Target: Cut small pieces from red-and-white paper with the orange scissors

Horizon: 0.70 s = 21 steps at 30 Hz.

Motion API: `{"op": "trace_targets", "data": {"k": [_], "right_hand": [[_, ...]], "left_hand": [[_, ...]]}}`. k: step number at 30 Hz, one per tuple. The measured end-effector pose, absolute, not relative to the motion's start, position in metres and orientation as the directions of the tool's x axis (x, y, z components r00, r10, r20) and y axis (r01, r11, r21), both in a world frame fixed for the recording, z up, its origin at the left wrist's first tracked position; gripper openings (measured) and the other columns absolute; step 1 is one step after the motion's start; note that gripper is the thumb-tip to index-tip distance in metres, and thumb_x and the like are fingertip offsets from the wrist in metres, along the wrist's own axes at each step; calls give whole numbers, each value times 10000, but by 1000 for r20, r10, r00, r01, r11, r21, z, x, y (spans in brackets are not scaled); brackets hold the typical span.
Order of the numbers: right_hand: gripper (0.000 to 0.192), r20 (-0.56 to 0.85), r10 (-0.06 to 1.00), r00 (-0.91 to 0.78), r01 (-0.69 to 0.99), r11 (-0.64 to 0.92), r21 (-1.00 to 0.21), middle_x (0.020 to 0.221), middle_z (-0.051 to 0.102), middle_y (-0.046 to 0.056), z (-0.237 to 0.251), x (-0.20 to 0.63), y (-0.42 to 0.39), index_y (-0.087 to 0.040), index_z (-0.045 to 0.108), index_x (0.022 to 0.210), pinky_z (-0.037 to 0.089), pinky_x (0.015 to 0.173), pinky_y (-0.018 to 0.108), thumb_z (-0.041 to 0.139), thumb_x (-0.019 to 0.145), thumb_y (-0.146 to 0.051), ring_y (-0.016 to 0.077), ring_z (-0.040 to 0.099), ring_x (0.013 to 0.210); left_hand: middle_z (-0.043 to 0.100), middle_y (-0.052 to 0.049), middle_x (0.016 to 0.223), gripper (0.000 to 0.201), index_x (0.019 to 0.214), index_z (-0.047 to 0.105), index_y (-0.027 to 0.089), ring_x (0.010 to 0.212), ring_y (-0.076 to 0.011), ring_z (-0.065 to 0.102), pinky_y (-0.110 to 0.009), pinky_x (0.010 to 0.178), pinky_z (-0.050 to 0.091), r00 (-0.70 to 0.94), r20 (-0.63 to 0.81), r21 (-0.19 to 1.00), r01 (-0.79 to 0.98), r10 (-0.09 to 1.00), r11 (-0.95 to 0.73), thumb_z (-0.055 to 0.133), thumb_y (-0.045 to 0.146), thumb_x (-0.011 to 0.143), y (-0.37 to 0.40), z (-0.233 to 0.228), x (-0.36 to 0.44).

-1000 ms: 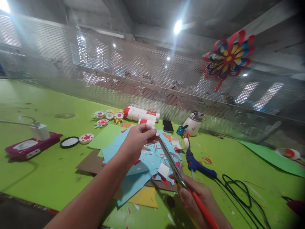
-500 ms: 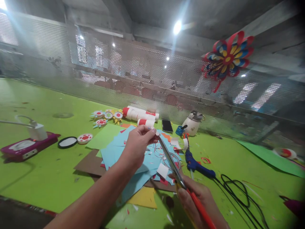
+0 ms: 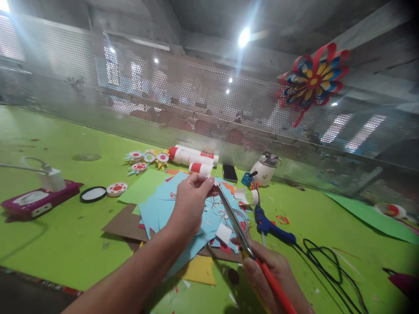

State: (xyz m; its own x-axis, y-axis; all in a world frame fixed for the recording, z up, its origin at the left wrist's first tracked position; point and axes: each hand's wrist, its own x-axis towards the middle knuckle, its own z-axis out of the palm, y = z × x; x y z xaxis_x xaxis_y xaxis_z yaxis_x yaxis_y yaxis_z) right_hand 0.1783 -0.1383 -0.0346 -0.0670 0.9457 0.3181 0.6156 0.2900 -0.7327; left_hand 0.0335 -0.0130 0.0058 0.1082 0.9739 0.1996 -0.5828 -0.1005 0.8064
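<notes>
My right hand [image 3: 268, 272] is wrapped round a pair of long scissors [image 3: 236, 226] with red and yellow handles. The blades point up and away, their tips at the fingertips of my left hand [image 3: 193, 200]. Thumb and fingers of that left hand pinch a small piece of white paper [image 3: 216, 185], mostly hidden by the fingers. Below both hands lies a pile of light blue paper sheets [image 3: 163, 213], strewn with white and red scraps. A white paper square [image 3: 224, 234] rests beside the blades.
A blue glue gun [image 3: 273, 229] with a black cord lies to the right. Behind the pile are paper rolls [image 3: 193, 156], a phone [image 3: 229, 173] and a pale jug [image 3: 264, 170]. Left are paper flowers [image 3: 139, 167], a black-rimmed disc [image 3: 93, 194] and a purple power strip [image 3: 39, 203].
My left hand has shifted very slightly, still pinching the paper at the scissor tips. My right hand and the scissors look nearly unmoved.
</notes>
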Motion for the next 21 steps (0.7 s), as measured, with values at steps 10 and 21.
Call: {"op": "trace_targets", "data": {"k": [10, 21], "right_hand": [[491, 325, 944, -63, 600, 296, -743, 589, 633, 16, -29, 175, -139, -174, 675, 1009, 464, 504, 231, 379, 889, -547, 167, 608, 518], [471, 289, 955, -62, 551, 274, -788, 608, 600, 10, -33, 176, -139, -193, 659, 1016, 467, 522, 240, 380, 887, -551, 157, 578, 522]], "left_hand": [[561, 0, 591, 165, 639, 514, 149, 588, -118, 570, -294, 663, 473, 113, 202, 800, -592, 973, -97, 656, 205, 701, -14, 8, 33], [556, 2, 589, 170, 631, 511, 152, 584, -118, 564, -294, 656, 470, 118, 203, 803, -588, 972, -96, 653, 217, 699, -14, 7, 33]]}}
